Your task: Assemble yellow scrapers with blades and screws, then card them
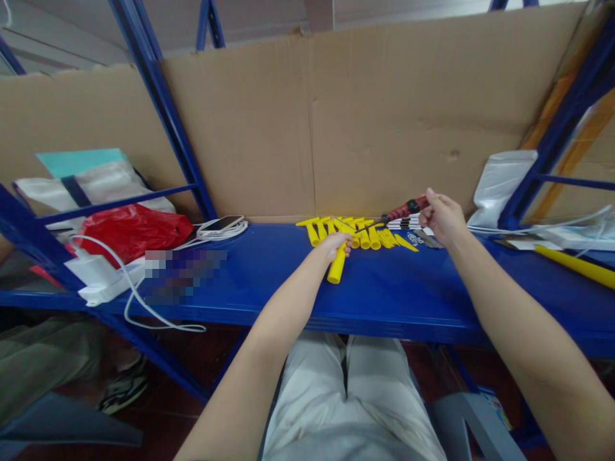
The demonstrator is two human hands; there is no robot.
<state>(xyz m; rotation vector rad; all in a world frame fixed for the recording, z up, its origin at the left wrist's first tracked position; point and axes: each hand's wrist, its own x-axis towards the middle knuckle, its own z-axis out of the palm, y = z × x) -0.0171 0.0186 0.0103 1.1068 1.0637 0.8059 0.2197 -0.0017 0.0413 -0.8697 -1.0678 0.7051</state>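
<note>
My left hand (337, 246) is closed round a yellow T-shaped piece (336, 274), its round tube end pointing down toward the shelf's front edge. The rest of that piece is covered by my fingers. My right hand (442, 216) pinches the end of the red and black handle of a screwdriver (406, 210). The dark shaft slants down left, and its tip comes close to my left hand; I cannot tell whether it touches the piece. Just behind lie several more yellow T-shaped pieces (313, 235) in a row, with small flat yellow pieces (387, 239) to their right.
White sticks with dark bands (403, 223) and small metal parts (427, 239) lie near my right hand. At left are a phone (225, 223) on coiled cable, a red bag (134, 230) and a power strip (113, 286). A cardboard wall (250, 128) closes the back; a long yellow tube (576, 266) lies right.
</note>
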